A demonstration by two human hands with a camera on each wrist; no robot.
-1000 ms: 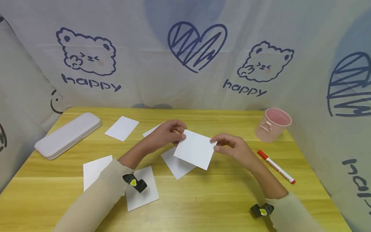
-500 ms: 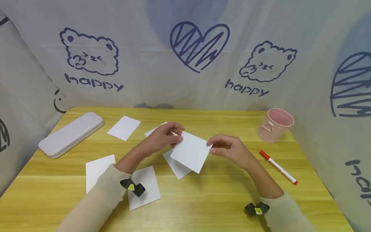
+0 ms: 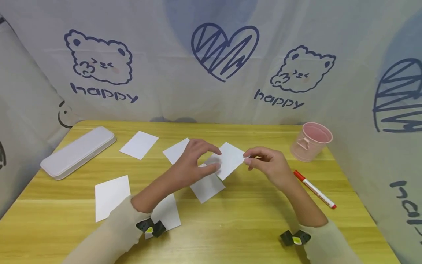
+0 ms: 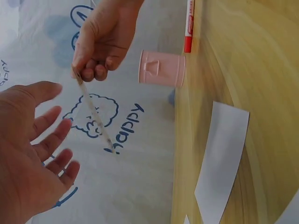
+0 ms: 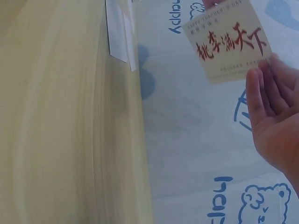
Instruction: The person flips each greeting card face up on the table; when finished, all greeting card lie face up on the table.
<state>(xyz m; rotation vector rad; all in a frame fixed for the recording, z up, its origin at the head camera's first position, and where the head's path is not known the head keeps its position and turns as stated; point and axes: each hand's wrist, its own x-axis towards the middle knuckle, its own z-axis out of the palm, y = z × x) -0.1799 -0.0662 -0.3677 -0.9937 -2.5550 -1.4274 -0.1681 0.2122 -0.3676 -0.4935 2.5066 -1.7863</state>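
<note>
Head view: right hand [image 3: 271, 167] pinches the card [image 3: 231, 158] by one corner, thumb and fingertips together. Left hand [image 3: 191, 167] is spread, thumb and fingers apart, at the card's other side; left wrist view shows it gripping nothing, can't tell if a fingertip touches. Card is held up off the bench [image 3: 250, 227], blank white side to head camera; right wrist view gets the printed side: red characters, small "HAPPY TEACHER'S DAY" line.

Five white sheets lie flat: near sheet [image 3: 207, 189] partly behind left hand and card; back sheet [image 3: 174, 150] behind left hand; far sheet [image 3: 139, 145] beside white case [image 3: 79, 152]; left sheet [image 3: 110, 196]; front sheet [image 3: 169, 212] partly under left forearm. Pink bucket [image 3: 309, 143] upright at back right, red-capped marker [image 3: 314, 189] lying in front of it. Printed cloth [image 3: 165, 99] hangs behind.
</note>
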